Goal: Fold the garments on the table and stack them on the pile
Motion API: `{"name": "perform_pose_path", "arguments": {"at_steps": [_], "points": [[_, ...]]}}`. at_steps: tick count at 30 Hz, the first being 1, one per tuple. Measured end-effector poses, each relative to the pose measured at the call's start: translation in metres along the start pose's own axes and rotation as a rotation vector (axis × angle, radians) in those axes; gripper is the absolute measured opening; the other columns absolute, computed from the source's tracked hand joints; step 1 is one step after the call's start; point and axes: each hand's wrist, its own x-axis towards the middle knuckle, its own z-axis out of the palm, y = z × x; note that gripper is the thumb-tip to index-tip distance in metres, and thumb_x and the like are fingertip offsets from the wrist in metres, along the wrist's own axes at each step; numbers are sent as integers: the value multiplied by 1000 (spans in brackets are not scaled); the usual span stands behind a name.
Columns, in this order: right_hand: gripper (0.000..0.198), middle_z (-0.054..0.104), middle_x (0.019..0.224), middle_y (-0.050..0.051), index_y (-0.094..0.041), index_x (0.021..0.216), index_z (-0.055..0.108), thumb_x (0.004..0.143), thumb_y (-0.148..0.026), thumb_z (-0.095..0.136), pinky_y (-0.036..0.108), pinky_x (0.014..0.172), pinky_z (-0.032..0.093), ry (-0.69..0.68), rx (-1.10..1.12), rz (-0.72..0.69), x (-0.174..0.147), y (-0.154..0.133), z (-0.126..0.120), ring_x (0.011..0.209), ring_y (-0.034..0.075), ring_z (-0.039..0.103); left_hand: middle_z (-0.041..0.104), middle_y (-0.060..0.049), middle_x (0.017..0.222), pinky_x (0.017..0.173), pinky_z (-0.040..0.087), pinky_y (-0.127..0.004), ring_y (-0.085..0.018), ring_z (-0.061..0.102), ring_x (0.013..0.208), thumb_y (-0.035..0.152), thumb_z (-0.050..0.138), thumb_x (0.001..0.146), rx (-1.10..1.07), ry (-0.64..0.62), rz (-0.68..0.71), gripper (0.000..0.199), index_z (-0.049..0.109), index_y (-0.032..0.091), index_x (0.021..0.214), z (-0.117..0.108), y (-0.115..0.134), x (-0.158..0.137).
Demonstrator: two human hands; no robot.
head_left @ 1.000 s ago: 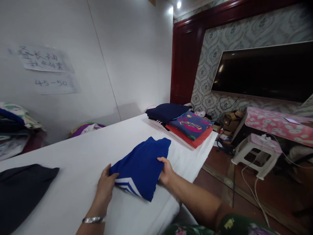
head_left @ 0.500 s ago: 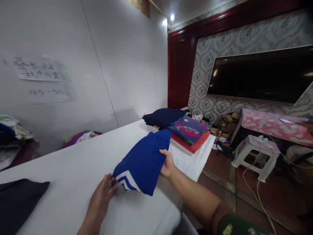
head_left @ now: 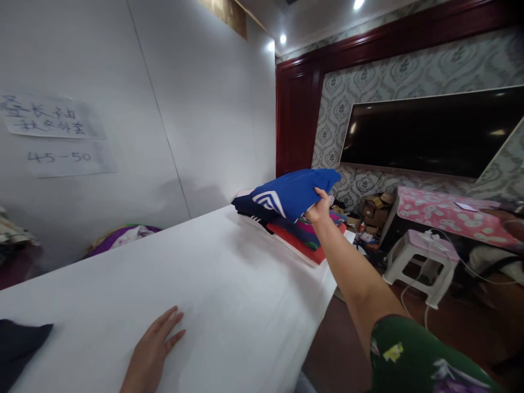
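Observation:
My right hand [head_left: 320,206] grips the near right edge of a folded blue garment [head_left: 297,188] with white chevron stripes. The garment is over the stacked folded clothes at the table's far end; whether it rests on them I cannot tell. Beneath it show a dark navy folded garment [head_left: 242,205], a red one [head_left: 313,252] and part of a patterned one. Over the white table [head_left: 196,262], my left hand [head_left: 153,346] is empty, its fingers apart.
A dark cloth [head_left: 20,346] lies at the table's left edge. Beyond the table's right side stands a white stool [head_left: 423,262] with a cable and power strip. Cardboard boxes [head_left: 376,210] sit near a pink-covered surface [head_left: 458,213]. A grey wall [head_left: 213,109] borders the far side.
My right hand has carried the blue garment away from me, up and over the stacked clothes. My left hand has come off it and stayed back over the near part of the table.

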Motion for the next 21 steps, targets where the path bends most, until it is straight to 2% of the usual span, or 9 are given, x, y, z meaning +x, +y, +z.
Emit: {"name": "perform_pose_path", "arguments": {"at_steps": [2, 6, 9, 11, 21], "points": [[27, 73, 82, 3, -17, 99, 63, 75, -25, 53, 39, 90, 53, 69, -35, -45, 6, -14, -36, 79, 20, 69, 60, -5, 128, 60, 60, -20, -29, 50, 126, 36, 79, 50, -2, -1, -1, 44, 69, 19, 89, 0, -1, 2], [26, 74, 79, 4, -19, 102, 62, 80, -26, 52, 42, 87, 55, 343, -141, 47, -5, -23, -115, 79, 22, 70, 64, -6, 122, 60, 60, -19, -29, 51, 125, 35, 79, 47, -5, 12, -9, 45, 70, 18, 87, 0, -1, 4], [24, 73, 77, 3, -20, 102, 62, 84, -27, 48, 42, 85, 56, 422, -122, 54, -12, -23, -145, 79, 22, 70, 65, -6, 117, 59, 60, -20, -31, 52, 124, 36, 80, 45, -10, 15, -1, 45, 71, 18, 85, 0, -2, 4], [23, 73, 74, 3, -20, 101, 61, 84, -26, 47, 42, 83, 57, 407, -115, 72, -11, -23, -149, 77, 22, 70, 66, -6, 115, 60, 60, -20, -32, 51, 125, 35, 80, 43, -19, 8, 4, 44, 71, 19, 83, -1, -2, 4], [24, 70, 69, 4, -18, 95, 61, 73, -19, 51, 41, 72, 59, 308, -154, 117, 13, -30, -133, 69, 23, 69, 66, -5, 115, 62, 60, -20, -32, 53, 123, 34, 81, 42, 13, 11, 32, 46, 72, 19, 85, 0, 0, 0]]}}
